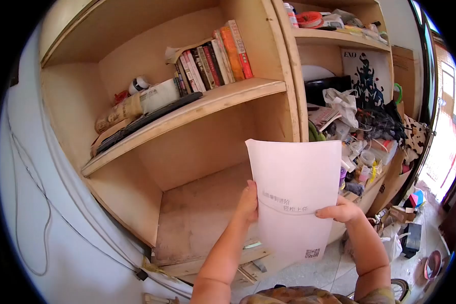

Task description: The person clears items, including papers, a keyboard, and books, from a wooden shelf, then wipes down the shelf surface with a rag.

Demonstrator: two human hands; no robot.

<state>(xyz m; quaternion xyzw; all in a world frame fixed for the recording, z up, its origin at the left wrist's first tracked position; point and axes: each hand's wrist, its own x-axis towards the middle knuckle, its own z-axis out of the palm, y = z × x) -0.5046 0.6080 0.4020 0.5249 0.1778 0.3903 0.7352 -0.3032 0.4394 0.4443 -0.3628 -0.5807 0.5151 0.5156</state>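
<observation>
A white booklet (299, 175), with grey printed characters across its middle and a QR code at its lower right, is held up in front of me. My left hand (249, 201) is closed on its left edge, though the booklet hides part of the fingers. On the right edge, my right hand (341, 209) grips with the thumb lying over the front face and the other fingers behind. How thick the booklet is does not show. Behind it is the wooden shelf unit (187, 117), whose middle shelf bears a leaning row of books (207, 63).
Left of the books lie a rolled bundle (119, 112) and a flat black object (152, 119). The right-hand shelves hold a white plastic bag (342, 104) and jumbled small items. Cables (40, 187) hang along the left wall. A black box (412, 239) and a basin (432, 264) sit on the floor.
</observation>
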